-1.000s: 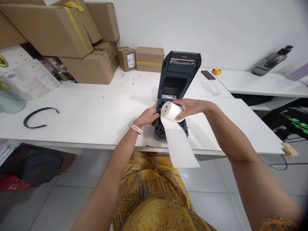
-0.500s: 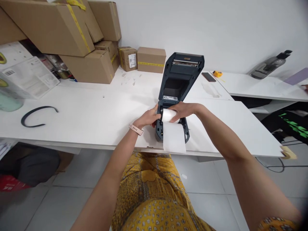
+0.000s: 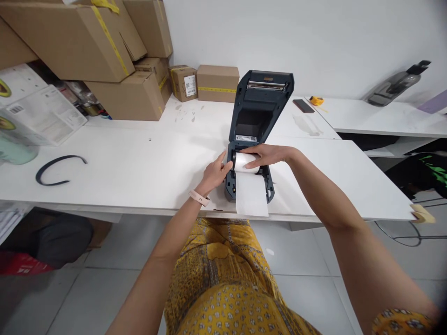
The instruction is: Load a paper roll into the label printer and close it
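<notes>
A dark label printer (image 3: pixel 229 191) stands on the white table with its lid (image 3: pixel 270 104) raised. Inside it lies a white paper roll (image 3: pixel 240 163), and a loose strip of paper (image 3: pixel 251 195) hangs from it over the printer's front. My right hand (image 3: pixel 263 156) lies over the roll from the right, fingers and thumb spread around it. At the printer's left edge is my left hand (image 3: pixel 214 173), with its index finger and thumb apart at the roll's left end; its other fingers are curled and nothing shows in them.
Cardboard boxes (image 3: pixel 122 100) are stacked at the back left. A black headband (image 3: pixel 44 168) lies on the left of the table (image 3: pixel 139 172). Behind the printer, to the right, are a phone (image 3: pixel 303 106), a yellow tape measure (image 3: pixel 316 100) and a bottle (image 3: pixel 394 86).
My left hand has loosened at the printer's left side, its index finger now raised. My right hand has shifted slightly on the roll. The view has moved a little.
</notes>
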